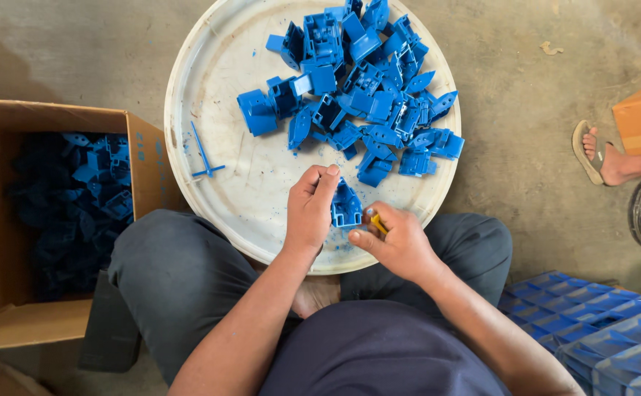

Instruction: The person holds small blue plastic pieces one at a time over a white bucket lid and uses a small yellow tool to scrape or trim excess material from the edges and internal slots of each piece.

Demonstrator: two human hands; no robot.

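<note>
Head view showed the left hand [309, 209] grasping a blue plastic part [347, 207] at the near edge of a round white tray [210, 81]. Right hand [397, 238] was clenched on a small yellow tool [378, 223], its tip just beside the part. A heap of blue parts [364, 95] lay further back on the tray. A cardboard box [12, 220] of similar parts stood on the floor to the left.

Bare grey concrete floor [526, 110], daylit, with a cardboard box [12, 323] at left.
</note>
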